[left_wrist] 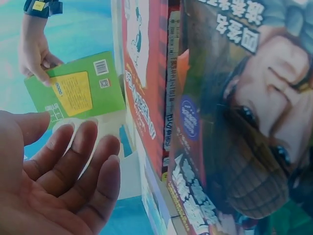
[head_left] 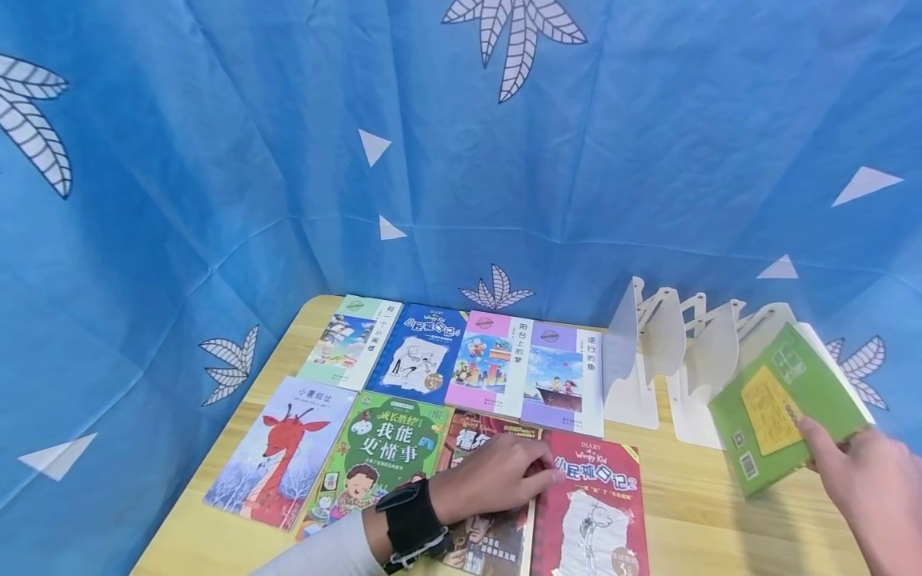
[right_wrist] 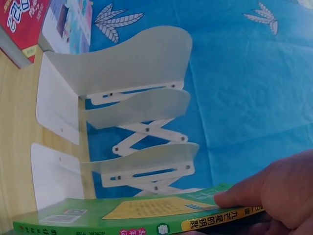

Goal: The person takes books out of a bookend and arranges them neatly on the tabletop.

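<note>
A green book (head_left: 788,408) with a yellow panel on its cover is pinched in my right hand (head_left: 860,472), thumb on the cover. It is held tilted at the right end of a white folding bookend rack (head_left: 680,344). In the right wrist view the book's spine (right_wrist: 205,220) faces the camera, below the rack's upright dividers. My left hand (head_left: 497,472) hovers over the brown detective-cover book (head_left: 497,536) and the edge of the red Wimpy Kid book (head_left: 598,496). Its fingers (left_wrist: 78,147) are loosely bent and hold nothing in the left wrist view.
Books lie face up in two rows on the wooden table (head_left: 691,512): a blue Wimpy Kid book (head_left: 414,352), a green book with cartoon children (head_left: 382,448), a red deer book (head_left: 277,456) and several pale ones. A blue patterned curtain (head_left: 461,160) hangs behind.
</note>
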Available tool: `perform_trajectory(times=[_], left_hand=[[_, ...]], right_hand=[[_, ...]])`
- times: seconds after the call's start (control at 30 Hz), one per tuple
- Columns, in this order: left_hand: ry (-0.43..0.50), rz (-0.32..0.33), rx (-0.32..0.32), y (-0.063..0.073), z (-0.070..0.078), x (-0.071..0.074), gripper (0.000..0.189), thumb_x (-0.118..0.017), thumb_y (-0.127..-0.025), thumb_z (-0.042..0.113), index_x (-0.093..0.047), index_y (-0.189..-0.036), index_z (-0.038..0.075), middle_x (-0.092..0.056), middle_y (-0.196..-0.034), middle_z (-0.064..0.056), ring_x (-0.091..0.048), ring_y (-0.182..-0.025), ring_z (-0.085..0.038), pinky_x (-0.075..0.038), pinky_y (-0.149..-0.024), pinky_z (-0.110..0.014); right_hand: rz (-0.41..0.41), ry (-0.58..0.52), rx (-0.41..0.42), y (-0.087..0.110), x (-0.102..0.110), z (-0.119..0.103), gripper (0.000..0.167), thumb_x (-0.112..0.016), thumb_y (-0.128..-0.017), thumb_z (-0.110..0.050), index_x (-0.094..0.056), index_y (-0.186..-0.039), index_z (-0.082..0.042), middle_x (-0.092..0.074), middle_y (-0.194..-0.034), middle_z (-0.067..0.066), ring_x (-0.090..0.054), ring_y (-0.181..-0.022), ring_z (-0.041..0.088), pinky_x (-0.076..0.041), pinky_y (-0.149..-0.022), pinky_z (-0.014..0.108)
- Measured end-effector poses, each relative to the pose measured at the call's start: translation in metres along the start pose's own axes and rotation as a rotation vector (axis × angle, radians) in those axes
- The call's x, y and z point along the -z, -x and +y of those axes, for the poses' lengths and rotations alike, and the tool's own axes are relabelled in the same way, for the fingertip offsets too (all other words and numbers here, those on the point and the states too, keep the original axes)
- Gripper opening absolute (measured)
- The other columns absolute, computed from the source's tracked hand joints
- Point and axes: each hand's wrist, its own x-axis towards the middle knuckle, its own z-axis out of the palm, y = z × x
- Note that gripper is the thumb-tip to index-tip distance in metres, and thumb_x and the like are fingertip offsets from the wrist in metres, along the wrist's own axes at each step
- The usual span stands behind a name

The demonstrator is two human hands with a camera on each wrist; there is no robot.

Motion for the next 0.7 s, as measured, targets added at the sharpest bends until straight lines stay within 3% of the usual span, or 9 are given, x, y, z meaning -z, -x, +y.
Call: perform_trajectory(times=[0.23, 0.43, 0.6, 0.7], left_hand=[[-0.065, 0.012, -0.039, -0.003, 0.01, 0.003, 0.026, -0.058, -0.106, 0.039, -0.072, -0.118, 0.02, -0.072, -0.103, 0.012, -0.059, -0.085, 0.006, -0.049, -0.078, -0.008], [-0.091, 0.018, -0.085, -0.011, 0.025, 0.004, 0.039, -0.06, -0.105, 0.044, -0.066, -0.133, 0.019, -0.073, -0.123, 0.007, -0.067, -0.106, 0.001, -0.054, -0.094, -0.011], [-0.068, 0.016, -0.157, -0.018, 0.039, 0.005, 0.048, -0.061, -0.104, 0.043, -0.057, -0.146, 0.02, -0.072, -0.13, 0.009, -0.067, -0.111, 0.004, -0.052, -0.099, -0.01], [-0.119, 0.026, -0.196, -0.022, 0.047, 0.005, 0.049, -0.061, -0.104, 0.043, -0.057, -0.146, 0.017, -0.071, -0.132, 0.007, -0.067, -0.115, 0.002, -0.051, -0.102, -0.01]], right_hand=[[0.056, -0.03, 0.042, 0.014, 0.004, -0.005, 0.055, -0.047, -0.109, -0.027, -0.062, -0.11, 0.026, -0.069, -0.07, 0.035, -0.036, -0.036, 0.02, -0.029, -0.035, 0.032], [0.031, -0.031, 0.045, 0.024, 0.008, -0.01, 0.055, -0.044, -0.11, -0.025, -0.056, -0.121, 0.028, -0.068, -0.079, 0.04, -0.053, -0.039, 0.02, -0.03, -0.035, 0.034], [0.053, -0.089, 0.073, 0.033, 0.01, -0.012, 0.05, -0.046, -0.109, -0.02, -0.055, -0.121, 0.027, -0.068, -0.081, 0.042, -0.049, -0.039, 0.002, -0.031, -0.034, 0.032], [0.064, -0.158, 0.088, 0.036, 0.009, -0.013, 0.047, -0.046, -0.108, -0.016, -0.053, -0.125, 0.027, -0.065, -0.091, 0.048, -0.044, -0.039, -0.011, -0.035, -0.034, 0.029]])
